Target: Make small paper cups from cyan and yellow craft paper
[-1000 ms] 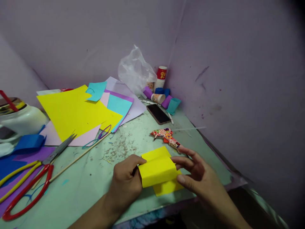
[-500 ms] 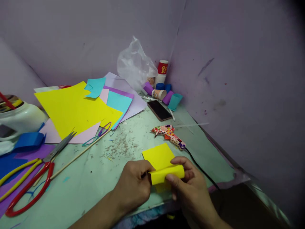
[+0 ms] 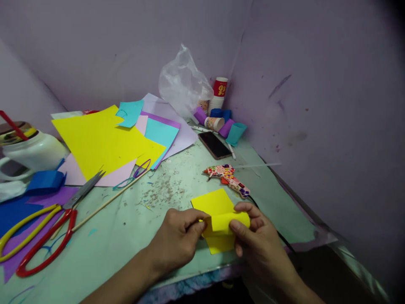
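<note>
A small yellow paper sheet (image 3: 214, 204) lies near the front edge of the pale green table (image 3: 126, 236), its middle rolled up into a curl. My left hand (image 3: 179, 240) pinches the left end of that curl with thumb and fingers closed. My right hand (image 3: 257, 238) pinches the right end, thumb on top and fingers closed round it. Just behind the paper lies a patterned glue gun (image 3: 228, 177) with a black cord running past my right hand.
Red and yellow-handled scissors (image 3: 47, 234) and a wooden stick (image 3: 110, 202) lie at left. Large yellow, teal and lilac sheets (image 3: 104, 143) cover the back left. A phone (image 3: 215, 145), paper cups (image 3: 218, 97), a plastic bag (image 3: 185, 84) and a white jar (image 3: 31, 152) stand about.
The folded yellow flap has been rolled tighter toward me into a narrow curl. My right hand went from open fingers beside the paper to pinching its right end. The view shifted slightly.
</note>
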